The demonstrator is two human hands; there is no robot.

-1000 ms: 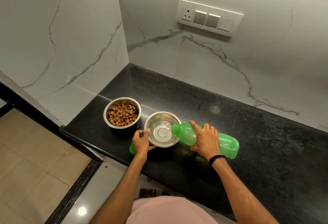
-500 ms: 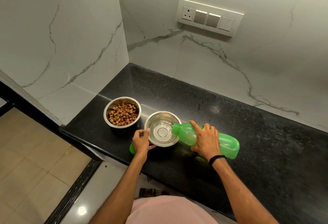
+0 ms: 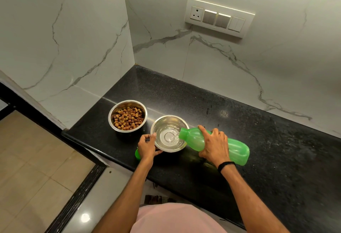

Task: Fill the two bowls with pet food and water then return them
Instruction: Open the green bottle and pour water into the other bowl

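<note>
I am standing at the black counter (image 3: 239,122), which is giving both bowls a flat place to sit close to the front edge, within easy reach. My right hand (image 3: 214,147) is wrapping tightly around the middle of the green bottle (image 3: 221,143), and I am tipping it almost level so that its open mouth is hanging over the rim of the water bowl (image 3: 168,133) and water is running in. That bowl is sitting near the edge, just right of the food bowl (image 3: 127,115), which is already holding brown kibble (image 3: 128,118) and standing apart, safe from splashes. My left hand (image 3: 147,145) is gripping the near rim of the water bowl to keep it from sliding. A small green piece, probably the bottle's cap (image 3: 137,154), is peeking out beside that wrist; I cannot tell whether I am holding it.
</note>
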